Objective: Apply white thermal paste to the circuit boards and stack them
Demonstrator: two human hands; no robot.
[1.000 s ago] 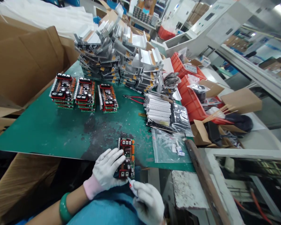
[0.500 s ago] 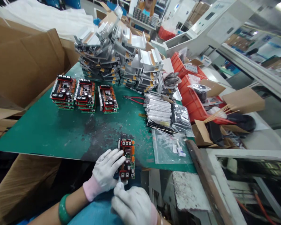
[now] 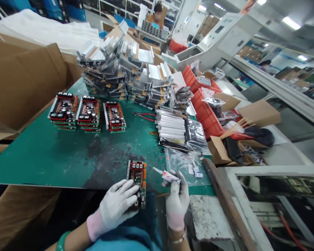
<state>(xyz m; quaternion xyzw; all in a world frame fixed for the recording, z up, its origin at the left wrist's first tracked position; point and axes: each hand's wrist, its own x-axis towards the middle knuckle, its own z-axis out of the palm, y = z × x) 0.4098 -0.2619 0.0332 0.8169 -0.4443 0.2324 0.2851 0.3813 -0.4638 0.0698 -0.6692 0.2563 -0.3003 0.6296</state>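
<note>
A circuit board (image 3: pixel 137 179) with red and black parts lies at the near edge of the green mat (image 3: pixel 54 150). My left hand (image 3: pixel 116 205), in a white glove, rests on the board's near left side with fingers curled over it. My right hand (image 3: pixel 176 200), also gloved, is raised to the right of the board and grips a small white tube (image 3: pixel 165 174), its nozzle pointing left toward the board. A clear plastic bag (image 3: pixel 184 164) with small tubes lies just beyond the right hand.
Three stacks of circuit boards (image 3: pixel 87 112) stand at the mat's far left. Piled metal heat sinks (image 3: pixel 122 71) fill the back. Red-handled pliers (image 3: pixel 143 115), a stack of white strips (image 3: pixel 172 127), red bins (image 3: pixel 202 101) and cardboard boxes (image 3: pixel 18 80) surround the mat. A person sits far behind.
My right hand has risen from the board's near end and moved right, carrying the tube. The left hand has stayed on the board. The view has shifted slightly.
</note>
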